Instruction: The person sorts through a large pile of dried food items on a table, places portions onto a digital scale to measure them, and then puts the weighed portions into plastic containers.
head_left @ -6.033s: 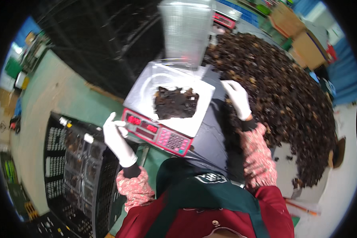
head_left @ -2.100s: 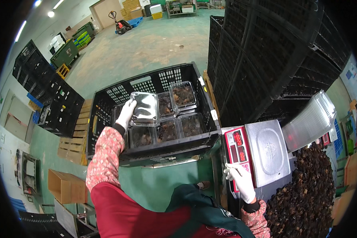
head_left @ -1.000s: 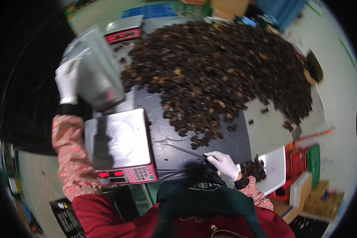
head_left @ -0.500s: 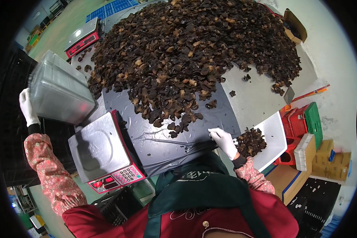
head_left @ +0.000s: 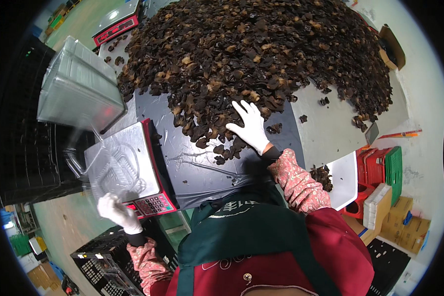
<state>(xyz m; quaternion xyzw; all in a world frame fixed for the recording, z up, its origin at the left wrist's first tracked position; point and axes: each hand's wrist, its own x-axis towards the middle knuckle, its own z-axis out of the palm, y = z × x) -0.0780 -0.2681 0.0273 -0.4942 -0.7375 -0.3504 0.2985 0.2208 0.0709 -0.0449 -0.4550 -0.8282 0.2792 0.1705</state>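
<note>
Head view has our left hand point(head_left: 119, 213) gripping the clear tray point(head_left: 112, 166) over the scale point(head_left: 154, 203) and our right hand point(head_left: 252, 127) spread wide against the dark heap point(head_left: 207, 61) on the tabletop point(head_left: 190, 172), so we'd best keep the tray level and our touch light.

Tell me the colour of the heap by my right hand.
The heap is dark brown to near-black with tan patches, best seen in the head view.
</note>
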